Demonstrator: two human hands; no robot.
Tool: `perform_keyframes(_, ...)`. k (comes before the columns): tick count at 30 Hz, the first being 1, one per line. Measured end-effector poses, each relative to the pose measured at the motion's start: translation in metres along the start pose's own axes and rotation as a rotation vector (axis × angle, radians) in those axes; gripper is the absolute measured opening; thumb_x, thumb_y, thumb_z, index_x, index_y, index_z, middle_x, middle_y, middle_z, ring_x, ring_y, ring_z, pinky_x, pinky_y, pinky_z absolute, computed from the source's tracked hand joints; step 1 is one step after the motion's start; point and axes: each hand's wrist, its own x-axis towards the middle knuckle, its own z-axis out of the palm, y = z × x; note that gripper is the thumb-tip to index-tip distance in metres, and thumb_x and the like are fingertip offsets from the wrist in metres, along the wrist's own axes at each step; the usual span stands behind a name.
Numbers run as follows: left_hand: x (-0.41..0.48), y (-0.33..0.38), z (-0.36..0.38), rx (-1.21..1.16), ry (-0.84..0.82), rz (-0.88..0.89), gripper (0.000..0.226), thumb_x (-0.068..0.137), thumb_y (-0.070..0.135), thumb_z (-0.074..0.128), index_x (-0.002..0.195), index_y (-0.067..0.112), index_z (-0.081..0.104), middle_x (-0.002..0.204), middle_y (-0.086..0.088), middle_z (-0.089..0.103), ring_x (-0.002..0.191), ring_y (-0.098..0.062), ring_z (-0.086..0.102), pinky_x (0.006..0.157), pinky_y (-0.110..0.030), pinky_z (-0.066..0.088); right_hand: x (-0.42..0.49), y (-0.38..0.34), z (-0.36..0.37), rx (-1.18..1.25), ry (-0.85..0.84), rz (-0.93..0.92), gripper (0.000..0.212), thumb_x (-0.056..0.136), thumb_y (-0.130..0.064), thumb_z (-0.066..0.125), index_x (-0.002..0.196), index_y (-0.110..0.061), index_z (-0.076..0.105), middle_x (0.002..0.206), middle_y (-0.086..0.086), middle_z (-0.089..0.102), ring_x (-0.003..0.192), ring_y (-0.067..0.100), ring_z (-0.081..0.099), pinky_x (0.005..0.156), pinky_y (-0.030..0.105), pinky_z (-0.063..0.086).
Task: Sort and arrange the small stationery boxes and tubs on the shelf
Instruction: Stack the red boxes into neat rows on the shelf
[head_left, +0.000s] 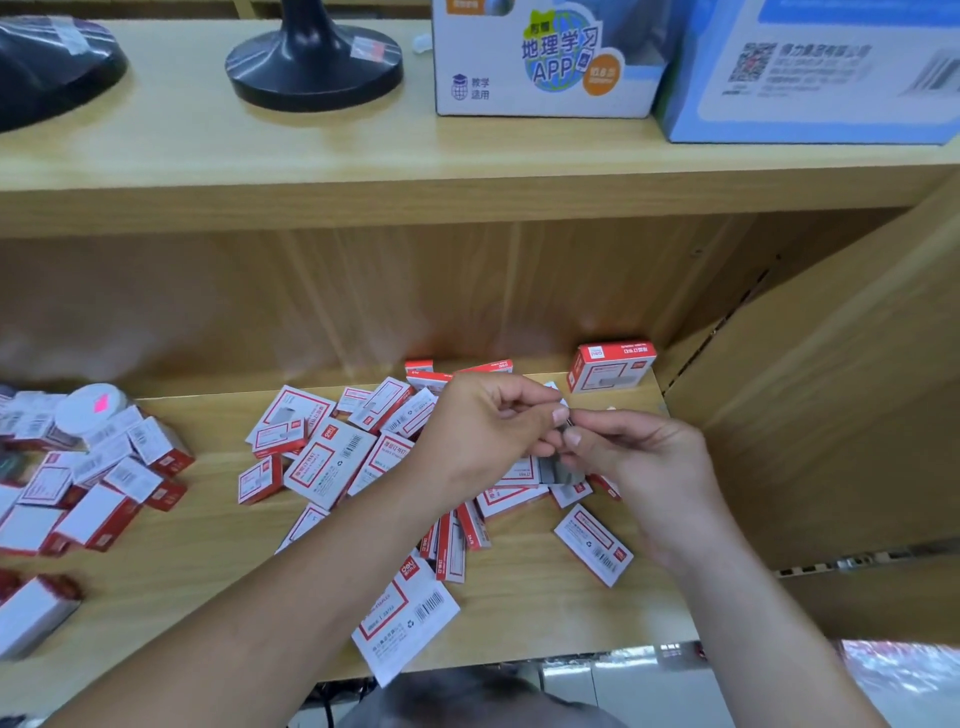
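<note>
Several small red-and-white staple boxes (332, 457) lie scattered flat on the wooden shelf (519, 613). One larger red-and-white box (610, 366) stands upright at the back right corner. My left hand (483, 431) and my right hand (639, 462) meet above the pile, both pinching a small grey strip (563, 428) between thumb and fingertips. A larger flat box (408, 618) lies near the front edge under my left forearm. A white round tub (91, 408) with a pink sticker sits at the left among more boxes.
A second heap of red-and-white boxes (98, 483) fills the left of the shelf. The shelf's right side wall (831, 389) is close to my right hand. On the upper shelf stand two black round bases (314, 62), a white printed carton (545, 57) and a blue carton (810, 73).
</note>
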Motion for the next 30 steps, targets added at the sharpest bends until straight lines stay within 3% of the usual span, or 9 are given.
perform_keyframes(4, 0.004, 0.0, 0.0, 0.114, -0.054, 0.022, 0.011, 0.094, 0.001, 0.069, 0.103, -0.002, 0.074, 0.083, -0.022, 0.074, 0.076, -0.024, 0.074, 0.075, -0.033, 0.064, 0.0, 0.0, -0.005, -0.056, -0.017, 0.013, 0.014, 0.084, -0.003, 0.076, 0.093, -0.012, 0.081, 0.088, 0.009, 0.078, 0.079, 0.018, 0.073, 0.076, 0.033, 0.06)
perform_keyframes(9, 0.006, 0.001, -0.001, 0.132, -0.134, 0.021, 0.009, 0.09, 0.005, 0.075, 0.098, 0.001, 0.075, 0.084, -0.017, 0.076, 0.075, -0.019, 0.073, 0.066, -0.027, 0.059, 0.0, -0.004, -0.011, -0.124, -0.053, 0.039, 0.014, 0.081, -0.001, 0.078, 0.095, -0.005, 0.079, 0.083, 0.013, 0.077, 0.068, 0.02, 0.066, 0.058, 0.025, 0.055)
perform_keyframes(11, 0.006, -0.002, -0.002, 0.203, -0.105, 0.059, 0.009, 0.092, 0.012, 0.075, 0.1, 0.008, 0.077, 0.089, -0.009, 0.077, 0.081, -0.018, 0.074, 0.069, -0.026, 0.06, 0.0, -0.002, -0.011, -0.161, -0.026, 0.072, 0.01, 0.081, -0.003, 0.08, 0.09, -0.006, 0.079, 0.073, 0.008, 0.075, 0.059, 0.015, 0.061, 0.051, 0.019, 0.048)
perform_keyframes(14, 0.003, -0.017, -0.016, 0.641, -0.022, 0.237, 0.026, 0.086, 0.041, 0.079, 0.105, 0.025, 0.077, 0.097, 0.015, 0.071, 0.092, -0.009, 0.066, 0.08, -0.033, 0.057, 0.001, 0.006, -0.009, -0.28, 0.012, 0.137, 0.007, 0.081, -0.009, 0.082, 0.08, -0.015, 0.08, 0.072, 0.003, 0.076, 0.062, 0.013, 0.063, 0.059, 0.02, 0.05)
perform_keyframes(16, -0.005, -0.025, -0.026, 0.948, -0.067, 0.334, 0.042, 0.075, 0.06, 0.076, 0.105, 0.032, 0.076, 0.098, 0.017, 0.066, 0.097, -0.009, 0.057, 0.079, -0.032, 0.051, 0.0, 0.01, -0.005, -0.343, 0.001, 0.174, 0.01, 0.082, -0.009, 0.081, 0.076, -0.017, 0.08, 0.074, -0.001, 0.077, 0.067, 0.009, 0.066, 0.066, 0.019, 0.051)
perform_keyframes(20, -0.011, -0.034, -0.033, 1.018, -0.144, 0.375, 0.031, 0.08, 0.04, 0.081, 0.108, 0.028, 0.077, 0.104, 0.012, 0.067, 0.102, -0.016, 0.057, 0.086, -0.038, 0.05, 0.001, 0.012, 0.0, -0.453, 0.035, 0.204, 0.006, 0.087, -0.011, 0.076, 0.085, -0.017, 0.078, 0.076, -0.01, 0.073, 0.065, -0.002, 0.061, 0.052, 0.002, 0.042)
perform_keyframes(26, -0.011, -0.037, -0.035, 1.005, -0.163, 0.362, 0.029, 0.085, 0.031, 0.08, 0.112, 0.023, 0.077, 0.11, 0.008, 0.065, 0.106, -0.016, 0.056, 0.089, -0.038, 0.049, 0.006, 0.011, 0.004, -0.543, 0.088, 0.242, 0.008, 0.09, -0.017, 0.072, 0.089, -0.02, 0.079, 0.083, -0.009, 0.071, 0.076, 0.003, 0.06, 0.058, 0.018, 0.043)
perform_keyframes(30, -0.01, -0.039, -0.037, 1.003, -0.177, 0.357, 0.03, 0.087, 0.034, 0.078, 0.115, 0.025, 0.076, 0.113, 0.01, 0.063, 0.108, -0.012, 0.053, 0.091, -0.036, 0.048, 0.011, 0.008, 0.007, -0.573, 0.104, 0.27, 0.014, 0.09, -0.019, 0.073, 0.078, -0.025, 0.074, 0.083, -0.006, 0.07, 0.073, 0.006, 0.057, 0.057, 0.021, 0.042)
